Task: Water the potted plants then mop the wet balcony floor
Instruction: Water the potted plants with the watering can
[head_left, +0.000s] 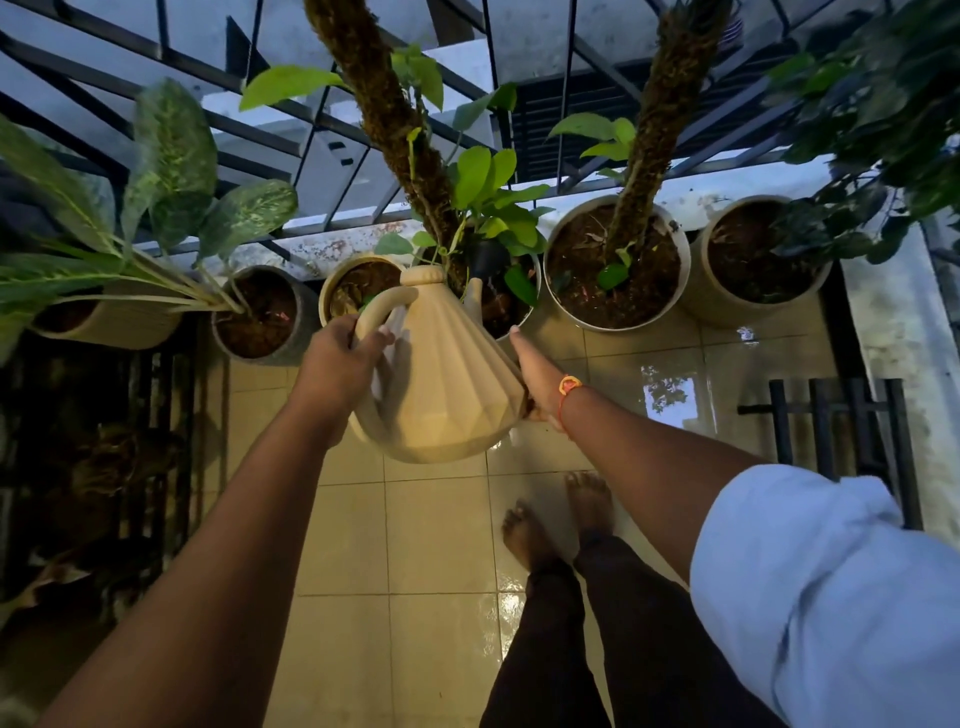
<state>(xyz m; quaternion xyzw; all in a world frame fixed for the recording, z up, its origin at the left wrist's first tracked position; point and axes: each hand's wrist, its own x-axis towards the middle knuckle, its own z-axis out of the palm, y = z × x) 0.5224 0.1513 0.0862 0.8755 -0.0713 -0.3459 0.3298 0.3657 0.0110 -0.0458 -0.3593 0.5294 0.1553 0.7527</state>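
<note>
You hold a beige ribbed watering can (441, 374) in the air over the tiled floor (436, 530), tipped forward toward the row of pots by the railing (332, 208). Your left hand (340, 364) is curled tight around its looped handle. Your right hand (537, 374) lies flat against the can's lower right side, fingers stretched out and pressed to the wall rather than wrapped round anything. The spout reaches into the middle pot (522, 312), which holds dark soil, a moss-covered pole and a green-leafed climber; you cannot tell whether water is running.

Just left of it a small beige pot (332, 291) holds soil and dry leaves. Further left, a grey pot (298, 338) of dark soil carries a plant with long speckled leaves. To the right, a wide pale pot (623, 317) holds soil and a second mossy pole, and beside it another pale pot (748, 306) holds soil under dark foliage.

The floor shines wet near your bare feet (558, 514).
</note>
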